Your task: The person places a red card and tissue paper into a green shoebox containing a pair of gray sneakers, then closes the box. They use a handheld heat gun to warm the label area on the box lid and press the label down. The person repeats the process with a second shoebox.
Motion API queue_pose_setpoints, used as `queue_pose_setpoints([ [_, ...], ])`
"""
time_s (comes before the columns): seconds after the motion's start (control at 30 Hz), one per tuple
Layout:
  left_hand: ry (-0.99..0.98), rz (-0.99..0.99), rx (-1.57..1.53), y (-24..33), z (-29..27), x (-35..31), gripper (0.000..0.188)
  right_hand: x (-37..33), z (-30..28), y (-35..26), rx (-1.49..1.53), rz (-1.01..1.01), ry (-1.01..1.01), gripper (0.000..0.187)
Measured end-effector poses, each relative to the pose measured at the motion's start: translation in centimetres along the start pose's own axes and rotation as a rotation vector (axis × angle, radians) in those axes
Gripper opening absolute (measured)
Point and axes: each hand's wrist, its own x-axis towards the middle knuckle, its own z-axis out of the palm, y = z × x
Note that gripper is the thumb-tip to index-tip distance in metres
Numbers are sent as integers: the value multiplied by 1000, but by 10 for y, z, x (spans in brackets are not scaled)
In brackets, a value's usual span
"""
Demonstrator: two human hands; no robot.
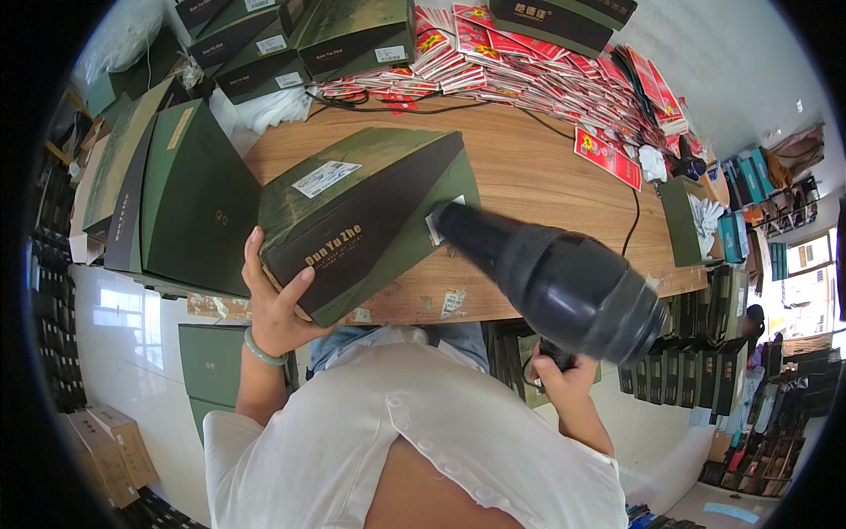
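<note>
A dark green and black shoebox [352,225] is tilted up on the wooden table in front of me. My left hand [278,295], with a pale green bangle at the wrist, grips its near left corner, thumb on the black face and fingers along the left side. In my right hand [564,375] is the handle of a black hair dryer [564,282]. The dryer's nozzle points at a white label [436,220] on the box's right end and covers part of it. A second white label [326,179] lies on the box's upper face.
Green shoeboxes [194,198] stand at the left, and more are stacked [357,44] at the back. Red printed cards [511,75] lie heaped along the far edge. A black cable [414,108] crosses the wooden table [520,159]. Shelves of boxes [687,379] stand at the right.
</note>
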Motion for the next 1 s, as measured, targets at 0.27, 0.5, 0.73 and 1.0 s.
queue_pose_setpoints([
  [0.27,-3,-7,-3,2,-1,2,102,-7,1,-16,455,356,25,46],
  [0.5,6,-11,-11,3,1,2,104,-27,1,12,171,199,38,42],
  [0.73,5,-3,-18,2,0,6,103,-30,3,6,180,175,47,44],
  [1.0,6,-1,-10,1,0,4,104,-34,0,18,-23,87,66,43],
])
